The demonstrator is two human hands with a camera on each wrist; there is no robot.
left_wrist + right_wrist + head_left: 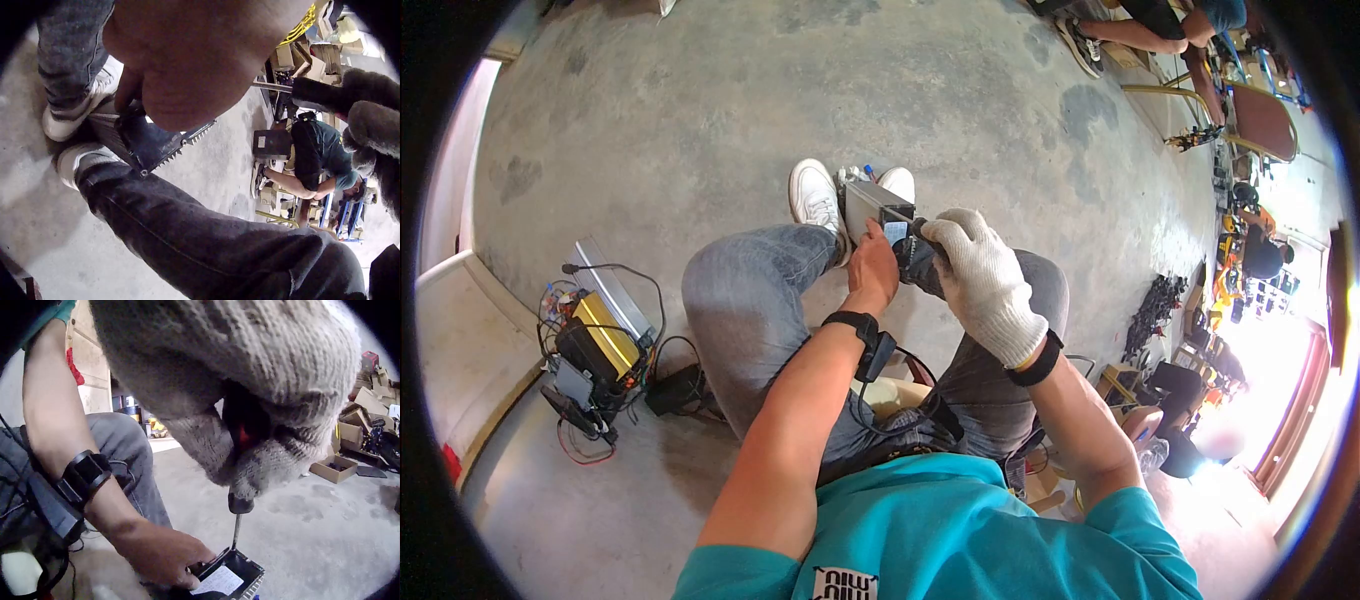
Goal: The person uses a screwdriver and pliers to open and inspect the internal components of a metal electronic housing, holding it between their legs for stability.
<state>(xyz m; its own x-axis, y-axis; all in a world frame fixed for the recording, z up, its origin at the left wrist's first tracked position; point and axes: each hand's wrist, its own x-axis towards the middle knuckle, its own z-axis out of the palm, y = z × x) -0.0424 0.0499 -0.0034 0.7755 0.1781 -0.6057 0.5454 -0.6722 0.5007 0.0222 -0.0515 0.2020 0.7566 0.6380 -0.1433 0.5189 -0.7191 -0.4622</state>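
Observation:
A grey metal box point(862, 205) with finned sides stands between the white shoes. Its black end frame point(250, 569) surrounds a face with a white label point(220, 581). My bare left hand point(874, 268) grips the box from the near side, thumb and fingers at its labelled end. In my right hand point(985, 275), which wears a white knitted glove, is a screwdriver point(240, 504) with a black and red handle. Its thin shaft point(237, 532) points down to the rim of the end frame, at a corner; the glove hides most of the handle.
On the floor at left lies a pile of electronics point(600, 340) with a yellow casing and loose cables. Another person point(322, 150) sits bent over beyond my right knee. A brown chair point(1263, 120) and cardboard boxes point(334, 467) stand farther off.

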